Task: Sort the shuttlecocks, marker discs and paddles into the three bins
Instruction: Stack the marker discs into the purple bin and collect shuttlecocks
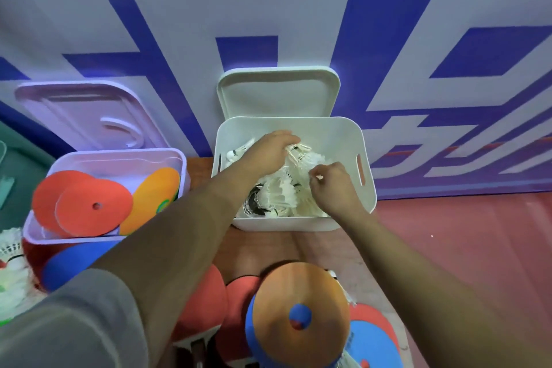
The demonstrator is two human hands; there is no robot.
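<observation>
Reaching into the white bin (294, 222) at the frame's centre, both hands were down among the shuttlecocks (283, 193) piled inside. The left hand (268, 151) lay palm-down over the heap, its fingers together and curled onto one shuttlecock (300, 152) near the back wall, seemingly pinching its feathers. The right hand (336, 185) sat just right of it, fingers bunched into a loose fist; whether it held anything I could not tell. I judged the sort roughly midway. That bin already held a good heap, and the lilac bin (116, 158) at centre left held several discs (94, 207), red ones overlapping and an orange one (155, 197) leaning on its right wall. Plenty was left, though: a stack of orange, blue and red discs (300, 308) at lower centre, red paddles (206, 302) beside it, and more shuttlecocks (12, 278) at the left edge. A green shape (18, 176) at far left might have been the third bin, but it was mostly cut off. Both bins looked like smooth moulded plastic with rounded corners, the white one with slot handles, each with its lid (277, 91) propped behind against the blue-and-white wall. The discs looked thin, flat and matte, with a small centre hole; the shuttlecocks looked feathery, light and easily crushed.
</observation>
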